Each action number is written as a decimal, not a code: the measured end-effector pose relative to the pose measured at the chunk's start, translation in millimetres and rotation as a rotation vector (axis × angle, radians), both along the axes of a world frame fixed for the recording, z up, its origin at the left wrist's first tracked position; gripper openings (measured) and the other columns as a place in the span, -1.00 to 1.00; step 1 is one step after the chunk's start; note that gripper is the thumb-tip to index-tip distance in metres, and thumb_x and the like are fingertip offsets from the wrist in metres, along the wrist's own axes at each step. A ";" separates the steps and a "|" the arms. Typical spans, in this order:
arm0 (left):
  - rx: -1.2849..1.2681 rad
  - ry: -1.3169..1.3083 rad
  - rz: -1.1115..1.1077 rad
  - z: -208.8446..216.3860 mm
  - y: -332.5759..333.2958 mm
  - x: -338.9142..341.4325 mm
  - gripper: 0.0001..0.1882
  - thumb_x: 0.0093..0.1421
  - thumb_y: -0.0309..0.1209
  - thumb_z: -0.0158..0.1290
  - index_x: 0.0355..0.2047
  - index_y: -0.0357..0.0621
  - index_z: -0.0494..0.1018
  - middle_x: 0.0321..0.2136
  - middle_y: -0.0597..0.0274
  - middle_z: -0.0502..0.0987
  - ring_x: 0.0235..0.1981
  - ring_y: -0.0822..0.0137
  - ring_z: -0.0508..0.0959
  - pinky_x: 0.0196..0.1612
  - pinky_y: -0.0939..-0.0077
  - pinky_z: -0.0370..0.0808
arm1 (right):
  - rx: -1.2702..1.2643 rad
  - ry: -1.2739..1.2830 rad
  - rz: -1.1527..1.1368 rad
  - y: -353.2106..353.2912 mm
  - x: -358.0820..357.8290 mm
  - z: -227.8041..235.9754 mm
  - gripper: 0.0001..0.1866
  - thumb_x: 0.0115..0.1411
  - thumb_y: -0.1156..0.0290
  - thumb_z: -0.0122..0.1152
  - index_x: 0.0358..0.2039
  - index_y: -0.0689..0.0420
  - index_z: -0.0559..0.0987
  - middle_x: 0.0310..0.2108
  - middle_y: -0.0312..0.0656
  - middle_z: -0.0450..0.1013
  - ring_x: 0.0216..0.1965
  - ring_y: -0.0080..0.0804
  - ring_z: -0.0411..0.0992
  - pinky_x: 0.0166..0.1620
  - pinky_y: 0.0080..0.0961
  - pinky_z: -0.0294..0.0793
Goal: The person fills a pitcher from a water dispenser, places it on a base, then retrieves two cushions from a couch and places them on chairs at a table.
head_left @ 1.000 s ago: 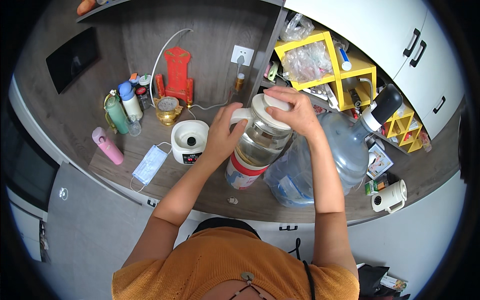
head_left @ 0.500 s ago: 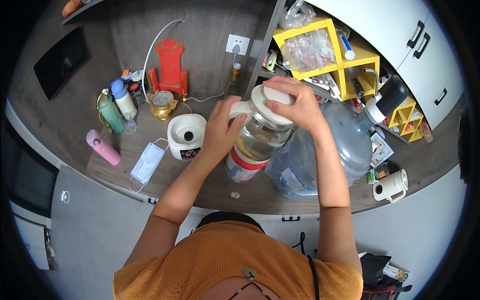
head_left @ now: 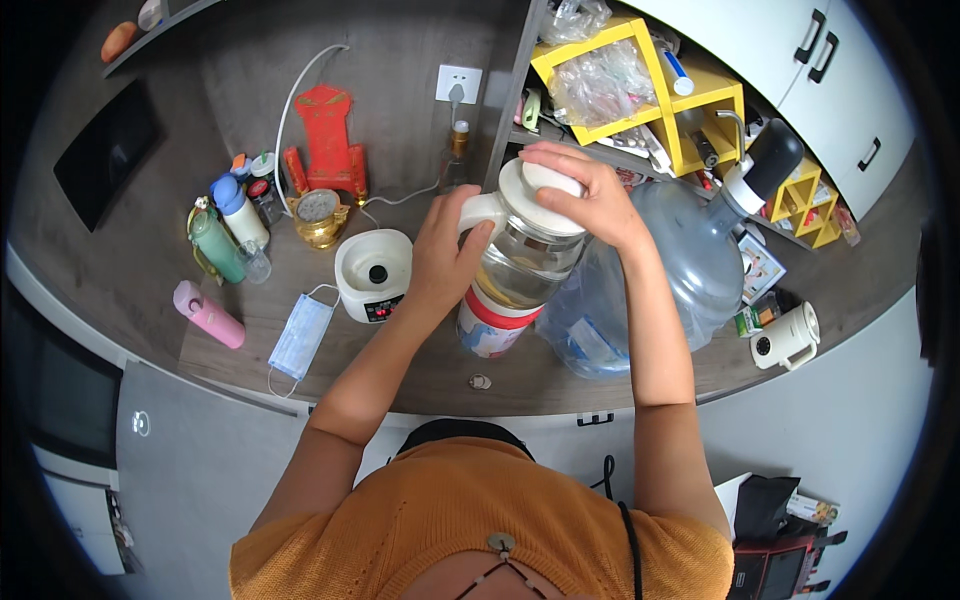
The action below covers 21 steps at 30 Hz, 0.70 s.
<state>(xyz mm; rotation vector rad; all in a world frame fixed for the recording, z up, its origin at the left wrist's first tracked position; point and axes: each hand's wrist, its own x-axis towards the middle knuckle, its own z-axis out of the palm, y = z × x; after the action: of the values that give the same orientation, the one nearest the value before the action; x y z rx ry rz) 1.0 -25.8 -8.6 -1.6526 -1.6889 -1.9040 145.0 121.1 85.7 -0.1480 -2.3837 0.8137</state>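
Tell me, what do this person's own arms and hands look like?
They are ordinary human ones. The left hand and right hand are bare, with no gloves or watch. The forearms are uncovered below short, mustard-orange knit sleeves. A black cord runs beside the right sleeve.

A grey-brown wood-grain back wall panel [head_left: 400,110] rises behind a matching wood-grain surface [head_left: 425,380], whose front edge bows in the wide lens. A flat white rectangular socket plate [head_left: 446,84] sits on that panel, left of an upright wood-grain divider [head_left: 511,85]. A flat black rectangular panel [head_left: 107,155] stands against the left side, below a dark upper shelf [head_left: 190,18]. Right of the divider, yellow angular open-fronted shelving [head_left: 668,82] leans beneath smooth white cabinet doors [head_left: 745,35] with black bar handles [head_left: 824,57]. Smooth pale grey flooring [head_left: 200,470] spreads at lower left, near a dark glossy pane [head_left: 60,380] in a pale frame. The lighting looks soft and fairly even.
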 end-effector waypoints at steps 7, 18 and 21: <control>-0.060 -0.059 -0.114 3.7 -1.0 -2.0 -0.56 0.17 -0.40 0.00 0.06 -0.22 0.27 -0.05 -0.02 0.38 -0.03 0.10 0.41 0.05 0.33 0.31 | -0.442 0.584 -0.306 7.7 11.4 -35.7 -0.48 0.34 0.14 -0.16 0.09 0.34 0.35 0.08 -0.01 0.34 0.14 -0.28 0.28 0.21 -0.40 0.16; -0.087 -0.297 -0.154 -10.9 -0.5 -6.1 -0.58 0.19 -0.38 0.03 0.04 -0.23 0.28 -0.11 0.11 0.44 -0.08 0.33 0.42 0.00 0.46 0.34 | -0.910 0.593 -0.137 -10.9 17.2 -66.9 -0.39 0.35 0.08 -0.19 0.16 0.37 0.22 0.15 0.00 0.24 0.20 -0.25 0.17 0.25 -0.35 0.06; -0.074 -0.327 -0.188 -13.6 -1.6 -5.6 -0.59 0.21 -0.37 0.02 0.04 -0.22 0.27 -0.12 0.14 0.44 -0.08 0.37 0.41 -0.01 0.49 0.34 | -0.905 0.615 -0.034 -11.6 16.2 -71.2 -0.33 0.32 0.02 -0.16 0.18 0.37 0.18 0.18 0.02 0.19 0.24 -0.25 0.12 0.27 -0.33 0.02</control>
<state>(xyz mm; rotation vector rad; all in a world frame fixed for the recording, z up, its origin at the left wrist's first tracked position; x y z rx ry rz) -4.6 -27.5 -22.2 -1.6500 -1.7887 -2.3378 161.2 109.5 14.5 -0.2500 -1.3196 1.5958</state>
